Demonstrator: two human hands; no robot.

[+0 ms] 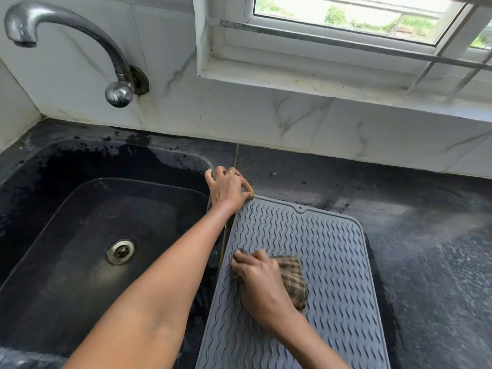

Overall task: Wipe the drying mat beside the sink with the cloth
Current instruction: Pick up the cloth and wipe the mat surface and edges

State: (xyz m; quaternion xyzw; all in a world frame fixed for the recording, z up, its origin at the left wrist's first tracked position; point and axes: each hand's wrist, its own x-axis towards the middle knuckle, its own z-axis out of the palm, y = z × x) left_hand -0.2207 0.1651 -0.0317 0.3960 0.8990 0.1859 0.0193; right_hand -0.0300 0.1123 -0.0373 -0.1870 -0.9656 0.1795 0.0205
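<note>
A grey drying mat (pixel 330 257) with wavy ridges lies on the black counter just right of the sink. My right hand (pixel 259 282) presses a bunched brown checked cloth (pixel 294 280) onto the mat's left middle part; the cloth shows from under my fingers on the right. My left hand (pixel 229 187) rests at the mat's far left corner, fingers spread over the sink rim and the thumb touching the mat's edge. It holds nothing that I can see.
A black sink (pixel 80 235) with a metal drain (pixel 120 252) lies to the left, wet around its rim. A curved metal tap (pixel 66 30) comes out of the tiled wall. The black counter (pixel 431 235) runs on to the right. A window sill (pixel 319 83) sits above the tiles.
</note>
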